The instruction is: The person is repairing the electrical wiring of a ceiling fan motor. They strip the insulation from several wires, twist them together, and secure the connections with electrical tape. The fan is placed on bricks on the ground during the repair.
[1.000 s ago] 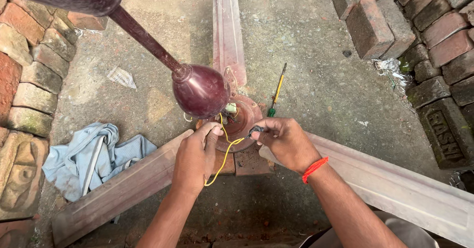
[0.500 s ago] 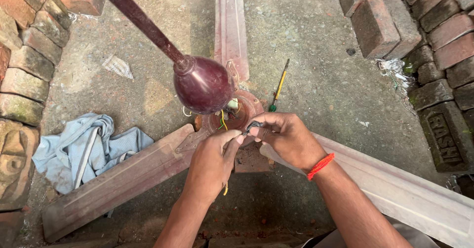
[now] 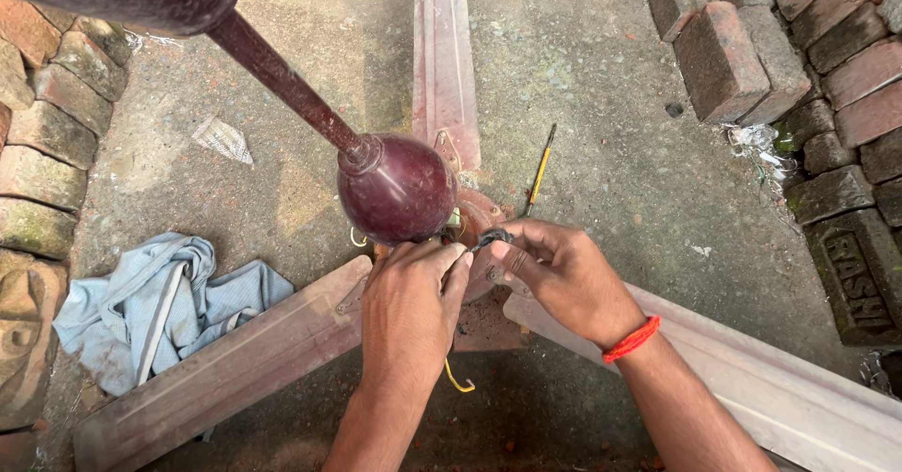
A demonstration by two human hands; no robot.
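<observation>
Old ceiling fan (image 3: 442,87) lying flat on dusty concrete ground (image 3: 611,134), three blades spread out. Left hand (image 3: 409,298) curled shut just under the dark red cup (image 3: 396,188), pinching wires there. Right hand (image 3: 559,275) pinching a small dark bit (image 3: 492,238) beside it. Yellow wire (image 3: 458,379) hanging below. Screwdriver (image 3: 539,170) near. Blue cloth (image 3: 155,303) left.

Ceiling fan (image 3: 442,218) lying on concrete floor (image 3: 601,153), three blades spread. Left hand (image 3: 409,308) and right hand (image 3: 564,275) meet at hub beneath maroon canopy cup (image 3: 395,188), pinching small dark piece (image 3: 493,238). Yellow wire (image 3: 458,381) dangles below. Screwdriver (image 3: 539,170) just beside hub. Blue cloth (image 3: 160,303) left, bricks (image 3: 742,49) stacked right.
</observation>
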